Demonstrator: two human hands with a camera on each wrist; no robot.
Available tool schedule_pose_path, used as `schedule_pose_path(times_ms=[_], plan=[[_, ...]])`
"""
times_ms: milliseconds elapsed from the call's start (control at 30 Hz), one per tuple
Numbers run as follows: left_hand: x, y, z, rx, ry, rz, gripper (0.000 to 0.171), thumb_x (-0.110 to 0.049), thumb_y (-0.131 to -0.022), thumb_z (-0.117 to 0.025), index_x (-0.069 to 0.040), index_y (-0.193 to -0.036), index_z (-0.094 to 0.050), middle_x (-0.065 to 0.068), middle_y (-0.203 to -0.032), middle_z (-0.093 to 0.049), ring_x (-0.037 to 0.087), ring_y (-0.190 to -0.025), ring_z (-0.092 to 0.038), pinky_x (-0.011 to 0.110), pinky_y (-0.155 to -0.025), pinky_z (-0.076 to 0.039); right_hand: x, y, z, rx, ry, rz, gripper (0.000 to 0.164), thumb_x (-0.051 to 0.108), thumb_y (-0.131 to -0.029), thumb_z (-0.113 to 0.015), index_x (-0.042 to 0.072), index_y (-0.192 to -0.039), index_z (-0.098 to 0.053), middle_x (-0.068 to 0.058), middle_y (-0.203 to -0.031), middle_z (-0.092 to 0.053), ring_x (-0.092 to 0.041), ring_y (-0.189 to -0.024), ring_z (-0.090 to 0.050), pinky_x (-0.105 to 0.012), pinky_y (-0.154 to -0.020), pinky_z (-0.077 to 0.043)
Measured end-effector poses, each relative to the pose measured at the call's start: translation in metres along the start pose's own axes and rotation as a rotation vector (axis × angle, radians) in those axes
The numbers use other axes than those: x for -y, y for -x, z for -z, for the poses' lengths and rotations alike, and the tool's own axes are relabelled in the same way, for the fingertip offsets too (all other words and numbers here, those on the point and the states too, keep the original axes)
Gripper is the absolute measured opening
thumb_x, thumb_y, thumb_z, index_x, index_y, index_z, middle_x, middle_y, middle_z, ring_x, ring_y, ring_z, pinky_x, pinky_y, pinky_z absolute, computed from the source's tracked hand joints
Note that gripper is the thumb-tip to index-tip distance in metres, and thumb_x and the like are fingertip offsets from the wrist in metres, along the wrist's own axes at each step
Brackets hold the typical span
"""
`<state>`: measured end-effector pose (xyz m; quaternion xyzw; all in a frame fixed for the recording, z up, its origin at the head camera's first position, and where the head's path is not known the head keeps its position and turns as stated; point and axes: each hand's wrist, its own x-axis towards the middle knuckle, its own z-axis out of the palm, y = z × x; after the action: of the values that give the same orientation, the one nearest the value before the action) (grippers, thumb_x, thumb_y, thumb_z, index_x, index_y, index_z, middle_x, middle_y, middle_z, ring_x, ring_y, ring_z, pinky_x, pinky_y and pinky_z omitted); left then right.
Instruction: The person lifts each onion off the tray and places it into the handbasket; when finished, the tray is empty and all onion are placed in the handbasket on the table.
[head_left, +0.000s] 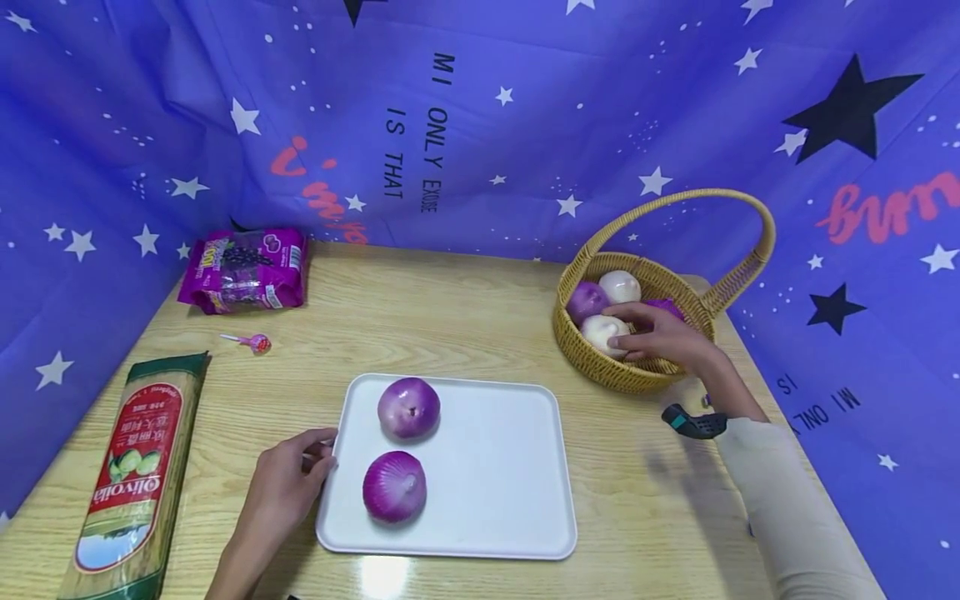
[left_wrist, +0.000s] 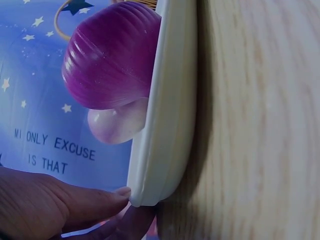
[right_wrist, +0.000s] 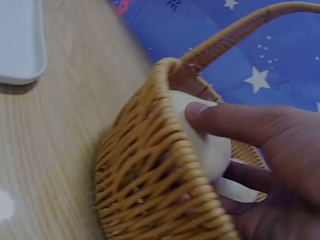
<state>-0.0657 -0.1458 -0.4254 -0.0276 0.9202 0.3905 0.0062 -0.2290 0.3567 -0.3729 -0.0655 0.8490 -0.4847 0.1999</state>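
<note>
My right hand (head_left: 660, 337) reaches into the wicker basket (head_left: 633, 379) and grips a white onion (head_left: 602, 333); in the right wrist view the thumb lies across that white onion (right_wrist: 210, 150). Beside it in the basket are another white onion (head_left: 620, 287), a purple onion (head_left: 587, 300) and a purple item (head_left: 666, 308) partly covered by the hand. At the left edge of the white tray (head_left: 495, 467), my left hand (head_left: 288, 475) pinches the rim, thumb on top in the left wrist view. Two purple onions, one behind (head_left: 408, 408) and one in front (head_left: 393, 487), sit on the tray's left half.
A purple candy bag (head_left: 247, 271) lies at the back left, with a pink lollipop (head_left: 258, 342) in front of it. A long pack of noodles (head_left: 138, 475) lies along the left side. The tall basket handle (head_left: 690, 193) arches above the basket. Blue star-printed cloth (head_left: 480, 125) encloses the table.
</note>
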Motion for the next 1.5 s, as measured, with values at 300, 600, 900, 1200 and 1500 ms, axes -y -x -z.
schedule_pose_path(times_ms=[300, 600, 900, 1200, 1500], plan=[[0.001, 0.0, 0.0, 0.006, 0.008, 0.0, 0.03, -0.003, -0.076, -0.064, -0.006, -0.105, -0.062, 0.002, -0.081, -0.061, 0.011, -0.069, -0.057, 0.024, -0.059, -0.047, -0.004, -0.003, -0.008, -0.003, 0.029, -0.035, 0.056, 0.019, -0.079, -0.065, 0.012, -0.129, -0.04, -0.014, -0.123, -0.039, -0.025, -0.076, -0.058, -0.038, -0.066, -0.051], [0.002, 0.0, 0.001, -0.002, 0.008, -0.021, 0.029, -0.002, -0.076, -0.064, -0.005, -0.105, -0.063, 0.003, -0.08, -0.062, 0.011, -0.068, -0.058, 0.025, -0.06, -0.047, -0.002, 0.0, -0.005, 0.013, 0.045, -0.02, 0.061, 0.02, -0.079, -0.065, 0.009, -0.132, -0.036, -0.015, -0.132, -0.033, -0.024, -0.082, -0.058, -0.041, -0.071, -0.05], [0.001, -0.001, 0.001, -0.015, 0.016, -0.055, 0.029, -0.002, -0.076, -0.064, -0.005, -0.104, -0.063, 0.003, -0.08, -0.062, 0.012, -0.068, -0.058, 0.025, -0.06, -0.047, 0.025, 0.016, 0.004, -0.076, 0.147, 0.077, 0.052, 0.024, -0.079, -0.064, 0.02, -0.126, -0.043, -0.003, -0.126, -0.042, -0.025, -0.104, -0.048, -0.036, -0.078, -0.048], [0.002, 0.002, 0.003, -0.013, 0.012, -0.033, 0.028, -0.002, -0.075, -0.064, -0.004, -0.103, -0.063, 0.003, -0.079, -0.062, 0.011, -0.066, -0.057, 0.024, -0.058, -0.046, 0.071, 0.02, -0.037, -0.033, 0.148, 0.238, 0.045, 0.018, -0.081, -0.063, 0.02, -0.123, -0.047, -0.001, -0.12, -0.047, -0.029, -0.11, -0.046, -0.025, -0.08, -0.046], [0.002, -0.001, 0.001, -0.006, 0.015, -0.013, 0.029, -0.002, -0.076, -0.064, -0.005, -0.105, -0.063, 0.003, -0.08, -0.062, 0.012, -0.069, -0.058, 0.024, -0.059, -0.047, 0.097, -0.007, -0.106, 0.229, 0.042, 0.389, 0.048, 0.012, -0.081, -0.062, 0.013, -0.126, -0.044, -0.002, -0.129, -0.04, -0.028, -0.112, -0.046, -0.035, -0.085, -0.045]])
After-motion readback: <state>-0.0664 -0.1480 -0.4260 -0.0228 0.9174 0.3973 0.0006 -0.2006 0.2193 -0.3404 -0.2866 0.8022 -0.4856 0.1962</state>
